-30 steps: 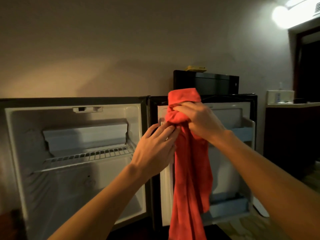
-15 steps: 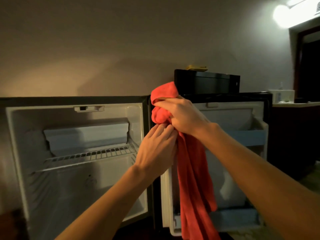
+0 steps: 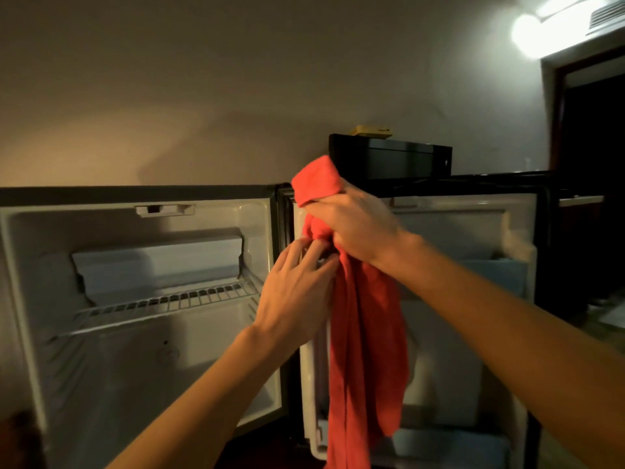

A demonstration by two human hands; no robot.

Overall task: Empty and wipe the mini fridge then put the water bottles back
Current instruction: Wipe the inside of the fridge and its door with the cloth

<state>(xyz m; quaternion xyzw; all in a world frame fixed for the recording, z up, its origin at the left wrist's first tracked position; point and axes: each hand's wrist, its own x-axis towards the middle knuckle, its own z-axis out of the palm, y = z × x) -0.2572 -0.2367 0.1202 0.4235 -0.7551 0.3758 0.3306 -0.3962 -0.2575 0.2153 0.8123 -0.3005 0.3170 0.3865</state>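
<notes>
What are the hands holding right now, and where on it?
The right hand grips the red cloth near its top end, the rest hanging down. The left hand touches the cloth just below that grip; whether it pinches it cannot be told.

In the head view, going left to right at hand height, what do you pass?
Open fridge compartment with its wire shelf → left hand touching the cloth → red cloth hanging from the right hand that grips it → inside of the open fridge door → dark doorway.
</notes>
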